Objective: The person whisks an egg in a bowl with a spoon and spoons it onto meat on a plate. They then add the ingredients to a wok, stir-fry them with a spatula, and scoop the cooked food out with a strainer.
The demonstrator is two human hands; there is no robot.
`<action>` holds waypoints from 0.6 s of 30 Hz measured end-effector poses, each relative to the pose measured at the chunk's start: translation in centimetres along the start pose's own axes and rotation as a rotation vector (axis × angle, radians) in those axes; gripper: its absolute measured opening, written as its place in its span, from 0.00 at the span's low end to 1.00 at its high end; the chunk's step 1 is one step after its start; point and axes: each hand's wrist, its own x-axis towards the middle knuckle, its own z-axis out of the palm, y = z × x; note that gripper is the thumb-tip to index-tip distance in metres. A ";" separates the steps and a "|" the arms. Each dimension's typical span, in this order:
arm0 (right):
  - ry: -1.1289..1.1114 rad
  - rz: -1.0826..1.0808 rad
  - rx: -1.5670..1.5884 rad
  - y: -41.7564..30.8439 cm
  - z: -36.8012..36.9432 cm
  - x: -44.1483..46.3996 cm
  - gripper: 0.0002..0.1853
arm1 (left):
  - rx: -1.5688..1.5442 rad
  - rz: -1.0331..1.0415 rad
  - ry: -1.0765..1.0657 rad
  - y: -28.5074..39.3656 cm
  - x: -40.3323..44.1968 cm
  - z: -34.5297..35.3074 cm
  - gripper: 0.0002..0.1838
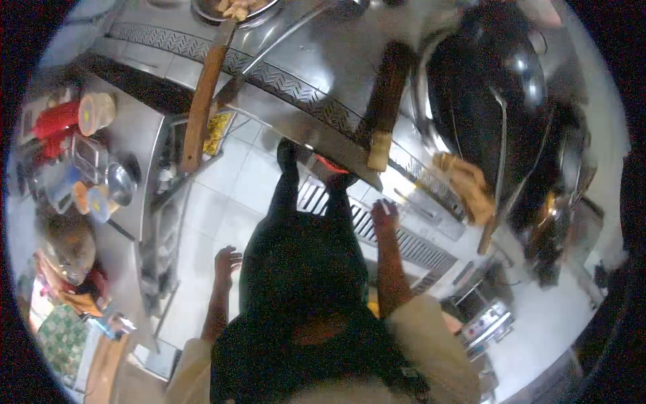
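My left hand point(227, 260) hangs over the white tiled floor, holding nothing, its fingers loosely bent and apart. On the other side of my dark apron point(303, 269), my right hand point(385, 214) hangs low near the counter front, also holding nothing that I can see. Its fingers are slightly spread and a little blurred. Ahead, a wooden handle point(200, 108) juts over the counter edge from a pan point(252, 19) holding pale food pieces. A second wooden handle point(390, 101) sticks out closer to my right hand. Neither hand touches these handles.
At right a large dark wok point(484, 74) holds a long-handled utensil point(499, 128), with a crumpled brown cloth point(464, 185) beside it. Tubs, including a round one point(96, 113), and a metal bowl point(122, 184) crowd the left steel counter point(138, 135). A slatted floor grate point(424, 249) lies right.
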 end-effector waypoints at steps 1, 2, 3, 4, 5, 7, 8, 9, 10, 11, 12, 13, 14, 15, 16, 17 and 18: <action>-0.033 -0.069 -0.091 -0.7 3.8 -0.9 0.19 | -0.040 0.029 -0.007 -1.6 0.5 -0.2 0.18; -0.100 0.056 0.169 -1.9 6.4 -1.5 0.19 | -0.034 -0.137 0.096 -1.5 0.4 0.5 0.15; -0.064 0.129 0.451 -3.1 9.7 -1.6 0.19 | 0.244 -0.025 0.033 -8.4 4.4 -2.0 0.14; -0.018 0.203 0.734 -3.7 12.1 -1.5 0.19 | 0.518 0.101 0.003 -14.5 8.0 -4.1 0.13; 0.131 0.106 0.673 -3.3 12.8 -0.9 0.19 | 0.511 0.070 0.016 -14.9 7.8 -2.9 0.13; 0.076 -0.005 0.664 -2.2 11.3 1.1 0.19 | 0.396 -0.004 0.028 -15.1 7.5 -0.3 0.13; 0.044 -0.009 0.671 -2.4 11.3 0.8 0.19 | 0.337 -0.033 0.026 -14.9 7.4 1.1 0.13; 0.058 0.046 0.708 -2.8 11.3 0.6 0.21 | 0.300 -0.052 0.023 -14.6 7.2 2.5 0.13; 0.067 0.040 0.691 -2.7 11.2 1.2 0.21 | 0.275 -0.065 0.013 -13.8 7.6 3.7 0.13; -0.098 0.050 0.719 -2.6 10.7 1.7 0.21 | 0.252 -0.079 0.005 -13.6 7.6 4.3 0.13; -0.265 0.063 0.745 -2.5 10.2 2.1 0.22 | 0.232 -0.091 0.005 -13.3 7.3 4.6 0.13; -0.272 0.187 0.860 -3.3 11.0 1.3 0.23 | 0.221 -0.103 -0.007 -13.3 8.1 5.5 0.13; -0.260 0.183 0.849 -3.2 10.6 1.4 0.23 | 0.210 -0.110 -0.016 -13.2 8.3 5.9 0.13; -0.254 0.166 0.839 -3.2 11.0 1.4 0.23 | 0.201 -0.115 -0.016 -13.1 8.3 5.9 0.13; -0.252 0.148 0.830 -2.7 10.4 1.9 0.24 | 0.192 -0.122 -0.025 -12.8 8.9 6.4 0.13; -0.251 0.129 0.821 -2.4 9.9 2.4 0.24 | 0.184 -0.126 -0.031 -12.8 9.5 6.6 0.13; -0.252 0.112 0.811 -2.2 9.2 2.8 0.24 | 0.176 -0.132 -0.037 -12.9 9.9 6.9 0.13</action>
